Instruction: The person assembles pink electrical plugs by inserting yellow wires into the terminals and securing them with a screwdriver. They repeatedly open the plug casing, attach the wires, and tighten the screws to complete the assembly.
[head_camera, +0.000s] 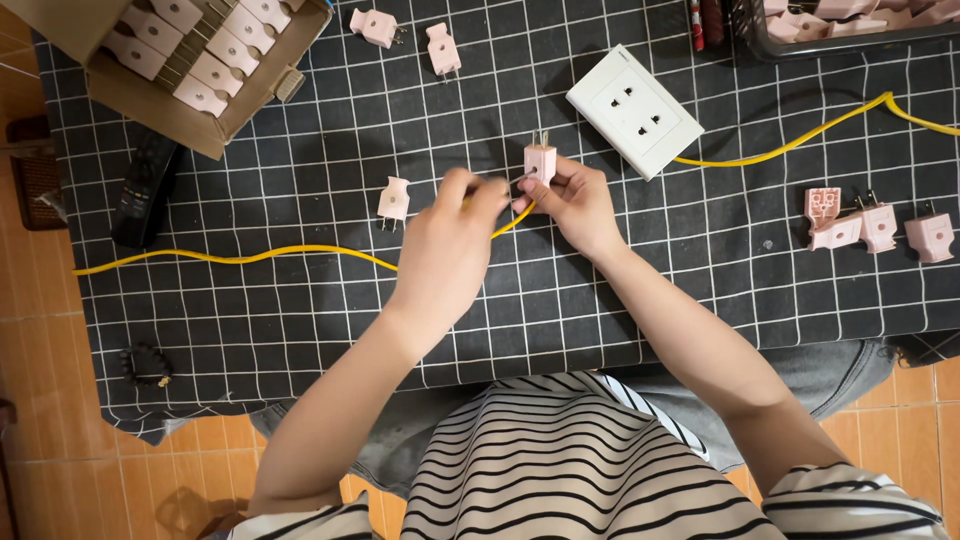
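A black cloth (300, 300) with a white grid covers the floor. At the top left a cardboard box (150, 100) of pink plugs is cut off by the edge. A white socket plate (634, 111) lies above the hands. The right hand (575, 205) is clamped on a pink plug (540, 160), prongs up. The left hand (450, 245) pinches the yellow cable (250, 257) just beside it; the cable end is hidden by the fingers.
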